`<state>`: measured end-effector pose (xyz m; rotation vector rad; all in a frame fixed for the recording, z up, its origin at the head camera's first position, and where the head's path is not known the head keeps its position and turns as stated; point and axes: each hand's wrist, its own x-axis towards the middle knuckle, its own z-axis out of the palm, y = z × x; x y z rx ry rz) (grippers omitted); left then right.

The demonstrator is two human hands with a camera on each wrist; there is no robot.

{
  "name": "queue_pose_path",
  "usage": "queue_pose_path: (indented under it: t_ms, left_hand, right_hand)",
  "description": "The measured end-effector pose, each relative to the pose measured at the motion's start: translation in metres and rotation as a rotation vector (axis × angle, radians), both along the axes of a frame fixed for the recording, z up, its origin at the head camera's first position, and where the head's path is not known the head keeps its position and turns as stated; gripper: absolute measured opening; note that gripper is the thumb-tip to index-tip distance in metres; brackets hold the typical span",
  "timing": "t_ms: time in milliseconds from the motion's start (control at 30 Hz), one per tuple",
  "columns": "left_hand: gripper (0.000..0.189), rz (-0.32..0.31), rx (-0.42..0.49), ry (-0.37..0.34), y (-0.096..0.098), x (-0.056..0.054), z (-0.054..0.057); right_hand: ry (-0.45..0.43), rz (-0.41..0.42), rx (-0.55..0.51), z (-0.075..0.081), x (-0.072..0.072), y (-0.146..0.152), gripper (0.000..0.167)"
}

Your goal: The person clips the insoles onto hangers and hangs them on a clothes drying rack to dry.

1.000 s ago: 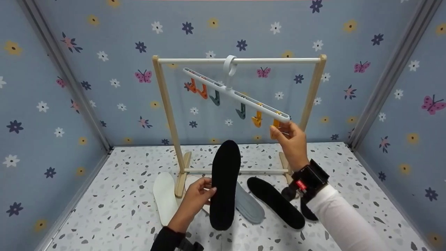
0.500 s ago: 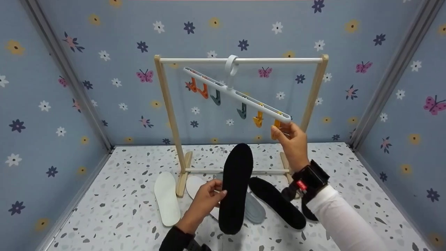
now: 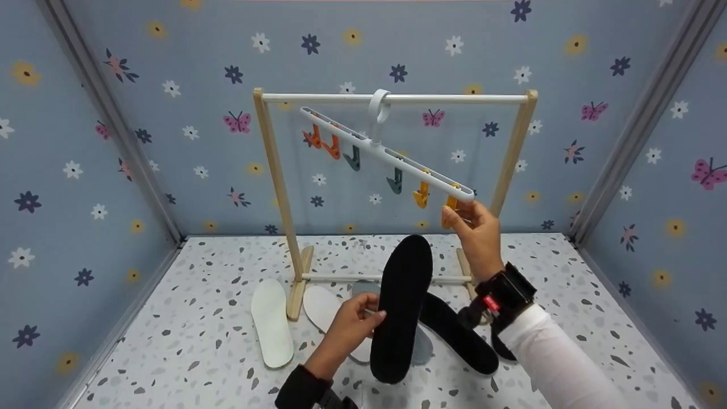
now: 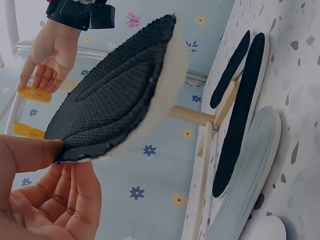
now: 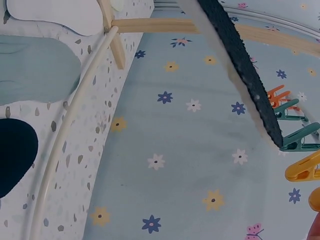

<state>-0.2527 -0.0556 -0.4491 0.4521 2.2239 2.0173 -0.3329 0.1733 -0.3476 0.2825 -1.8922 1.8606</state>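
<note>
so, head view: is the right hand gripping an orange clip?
No, the right hand pinches the yellow end clip; both orange clips hang toward the opposite end.

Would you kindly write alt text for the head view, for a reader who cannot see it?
A person's left hand holds a black insole by its edge while the right hand pinches the end yellow clip of a white hanger hooked on a rack. More insoles lie on the speckled surface below, and a flowered wall stands behind.
</note>
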Motion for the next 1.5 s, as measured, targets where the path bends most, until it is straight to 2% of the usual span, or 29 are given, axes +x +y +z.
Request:
queue_pose_path:
  t_ms: [333,767,867,1133,1333,1500]
  left_hand:
    - [0.022,-0.008,0.001,0.038,0.02,-0.002,0.003]
    - [0.02,0.016,-0.018,0.089,0.032,-0.006,-0.005]
    - [0.019,0.026,-0.024,0.094,0.034,-0.005,-0.001]
    - [0.017,0.034,-0.041,0.11,0.036,0.011,0.027]
    - [0.017,0.04,-0.072,0.126,0.037,0.01,0.028]
    - [0.016,0.044,-0.08,0.132,0.038,0.009,0.028]
  right_hand:
    - [-0.023,-0.012,-0.013,0.0,0.001,0.0,0.03]
    - [-0.04,0.009,-0.033,0.003,0.0,-0.001,0.026]
    - [-0.045,0.017,-0.043,0.003,-0.001,0.0,0.026]
    - [-0.054,0.035,-0.063,0.004,-0.001,0.001,0.029]
    - [-0.01,0.051,-0.153,0.006,-0.001,-0.001,0.012]
    - [-0.016,0.047,-0.159,0.008,-0.002,0.0,0.013]
